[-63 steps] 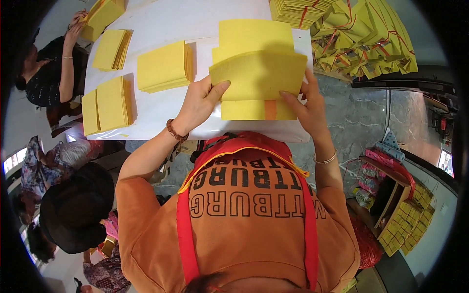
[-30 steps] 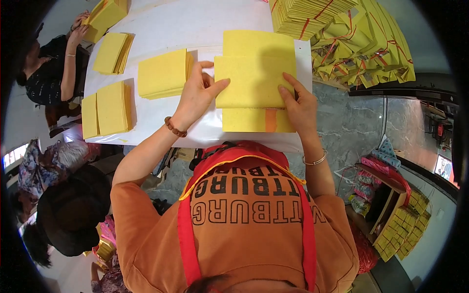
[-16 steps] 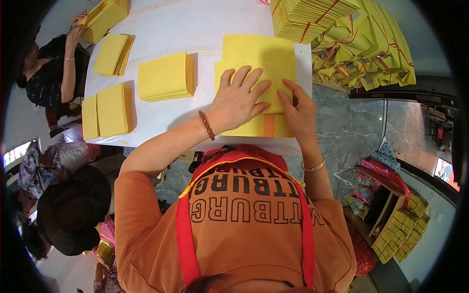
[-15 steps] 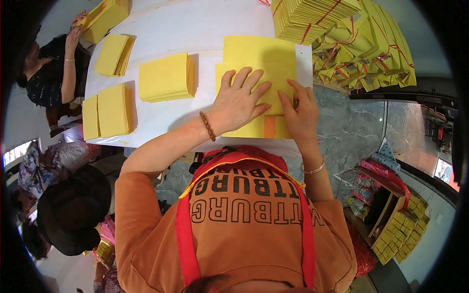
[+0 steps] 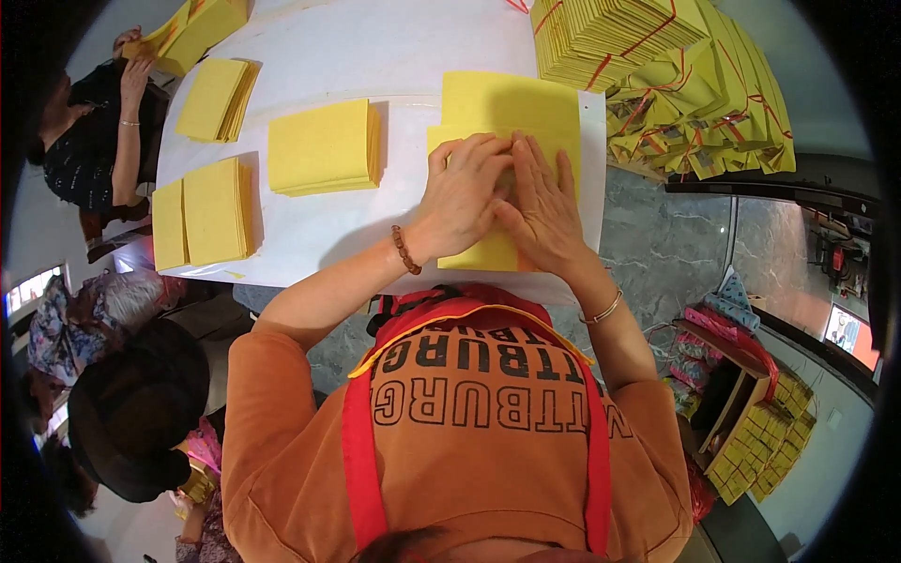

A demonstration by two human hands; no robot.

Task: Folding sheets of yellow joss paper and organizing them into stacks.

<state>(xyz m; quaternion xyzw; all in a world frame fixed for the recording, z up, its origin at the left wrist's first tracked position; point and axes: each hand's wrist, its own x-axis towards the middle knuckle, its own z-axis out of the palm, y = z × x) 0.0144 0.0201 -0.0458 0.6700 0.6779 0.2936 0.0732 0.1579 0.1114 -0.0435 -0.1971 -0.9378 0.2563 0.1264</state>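
Toward the right side of the white table [image 5: 394,56], near its front edge, the yellow paper [image 5: 479,98] is lying beneath both hands, its long axis running toward the table's far side. Neither hand is nearer: the left hand [image 5: 466,197] is resting loosely, fingers together, and the right hand [image 5: 544,205] is lying flat beside it, neither gripping. Compared with half a second earlier, the right is covering the paper instead of bordering its table-right edge, and the left's fingers are spreading less.
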